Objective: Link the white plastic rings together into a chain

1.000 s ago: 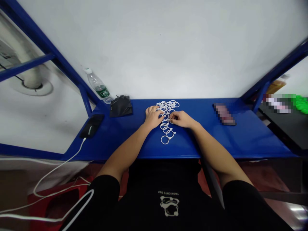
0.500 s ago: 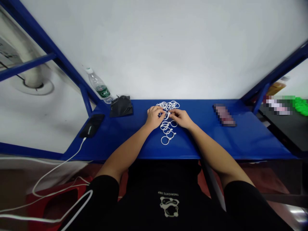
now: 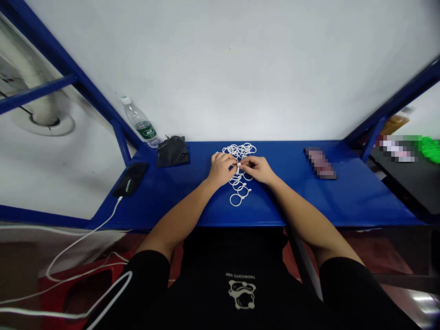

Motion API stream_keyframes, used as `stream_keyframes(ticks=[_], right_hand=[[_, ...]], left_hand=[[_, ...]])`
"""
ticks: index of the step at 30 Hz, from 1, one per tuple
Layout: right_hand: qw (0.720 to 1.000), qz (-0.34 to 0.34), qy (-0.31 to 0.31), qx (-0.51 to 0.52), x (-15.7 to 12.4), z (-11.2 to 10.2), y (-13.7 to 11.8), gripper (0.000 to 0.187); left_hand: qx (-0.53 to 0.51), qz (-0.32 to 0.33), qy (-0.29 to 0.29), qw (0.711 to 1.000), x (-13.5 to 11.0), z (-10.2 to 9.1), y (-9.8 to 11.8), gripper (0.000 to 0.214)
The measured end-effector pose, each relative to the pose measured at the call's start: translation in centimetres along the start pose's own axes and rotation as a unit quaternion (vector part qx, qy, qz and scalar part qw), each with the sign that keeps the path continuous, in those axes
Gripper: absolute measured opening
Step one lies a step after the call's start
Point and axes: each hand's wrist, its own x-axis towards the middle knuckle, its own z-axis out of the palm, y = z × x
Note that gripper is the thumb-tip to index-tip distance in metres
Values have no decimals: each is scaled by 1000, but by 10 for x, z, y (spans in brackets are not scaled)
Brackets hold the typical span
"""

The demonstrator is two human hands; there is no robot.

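Left hand (image 3: 220, 169) and right hand (image 3: 260, 169) meet mid blue metal table (image 3: 343, 197); fingers (image 3: 232, 162) of both pinched closed on thin white plastic ring (image 3: 238, 167); heap of white rings (image 3: 239, 150) at twelve o'clock, adjoining.

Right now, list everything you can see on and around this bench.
bench: one, blue, across the middle
rings: many, white, heaped and trailing at the bench's centre
held ring: one, white, between the two hands
bottle: one, clear with a green label, far left corner
pouch: one, black, right of the bottle
phone: one, black, left end of the bench
cable: white, count unclear, from the phone down to the lower left
blurred item: one, pinkish, right side of the bench
green item: one, far right edge
shirt: one, black, bottom centre
left hand: one, pinching the held ring
right hand: one, pinching the held ring
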Motion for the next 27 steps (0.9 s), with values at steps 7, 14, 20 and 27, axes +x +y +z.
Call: stream_keyframes(ticks=[7,14,20,27], right_hand=[[993,-62,19,-102,-1,-5,-4,25],[978,-124,5,-167,-2,-11,-3,27],[973,-141,4,-181,-2,-12,-3,26],[971,-158,17,-178,-2,-6,-2,20]], left_hand=[[12,42,8,999,0,-7,5,18],[22,52,-7,998,1,-13,4,19],[34,89,-4,995,1,-13,3,23],[43,120,10,992,1,-8,2,25]])
